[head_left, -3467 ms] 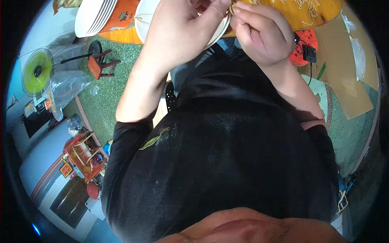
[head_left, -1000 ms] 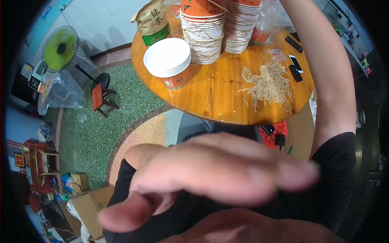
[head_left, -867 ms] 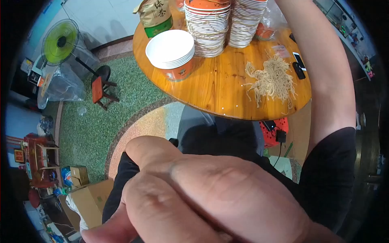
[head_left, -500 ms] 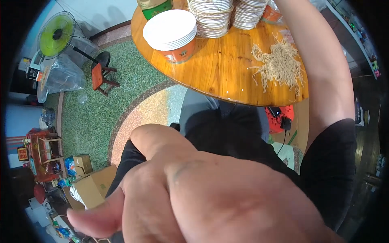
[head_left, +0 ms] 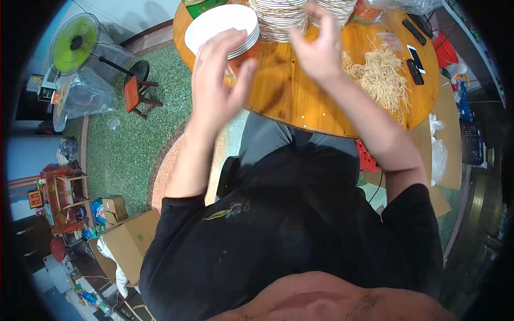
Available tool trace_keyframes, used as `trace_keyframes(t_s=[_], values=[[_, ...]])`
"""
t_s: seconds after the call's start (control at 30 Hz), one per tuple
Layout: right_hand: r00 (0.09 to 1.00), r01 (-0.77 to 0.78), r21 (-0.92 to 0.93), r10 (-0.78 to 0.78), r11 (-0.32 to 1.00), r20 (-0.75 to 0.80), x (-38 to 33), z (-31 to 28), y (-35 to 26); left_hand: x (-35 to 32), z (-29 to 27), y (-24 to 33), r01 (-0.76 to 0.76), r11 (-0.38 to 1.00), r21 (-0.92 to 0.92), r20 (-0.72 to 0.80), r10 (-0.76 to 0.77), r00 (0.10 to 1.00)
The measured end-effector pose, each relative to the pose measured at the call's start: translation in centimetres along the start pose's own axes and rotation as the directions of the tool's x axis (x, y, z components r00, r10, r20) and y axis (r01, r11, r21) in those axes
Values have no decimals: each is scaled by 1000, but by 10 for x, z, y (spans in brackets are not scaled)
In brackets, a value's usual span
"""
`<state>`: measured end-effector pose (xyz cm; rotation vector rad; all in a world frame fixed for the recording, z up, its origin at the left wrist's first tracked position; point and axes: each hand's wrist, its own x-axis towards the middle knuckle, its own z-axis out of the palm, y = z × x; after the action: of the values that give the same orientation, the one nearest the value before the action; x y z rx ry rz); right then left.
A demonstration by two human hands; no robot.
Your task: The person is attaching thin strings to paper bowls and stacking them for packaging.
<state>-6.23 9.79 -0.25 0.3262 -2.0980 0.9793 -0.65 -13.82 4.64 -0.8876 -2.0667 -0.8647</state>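
My left hand (head_left: 213, 83) is raised over the near side of a stack of round white-topped tubs (head_left: 217, 24) with orange sides. Its fingers stretch out with the thumb apart; whether they touch the stack I cannot tell. Reaching over the wooden table, my right hand (head_left: 320, 53) has its fingers spread and slightly smeared, with nothing visible in it. Its fingertips overlap two tall stacks of white-rimmed round pieces (head_left: 277, 20) with tan cord showing among them. A loose heap of tan cord (head_left: 384, 77) lies right of my right wrist.
The round wooden table (head_left: 278, 109) carries a phone (head_left: 416, 59), a black object (head_left: 415, 73) beside it and a green container (head_left: 203, 5). Left on the green floor stand a fan (head_left: 75, 44), a small wooden stool (head_left: 136, 96) and cardboard boxes (head_left: 128, 241).
My left hand has gone from close below the camera up to the table by the tubs. My right arm has swung inward from the right, bringing the hand to the cord-strung stacks.
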Motion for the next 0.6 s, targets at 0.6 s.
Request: trace_keyframes(t_s=[0.6], values=[[931,-317,276,242,907,275,-55,138,-32,15,6,-71,-76,921,382,413,-96,905]])
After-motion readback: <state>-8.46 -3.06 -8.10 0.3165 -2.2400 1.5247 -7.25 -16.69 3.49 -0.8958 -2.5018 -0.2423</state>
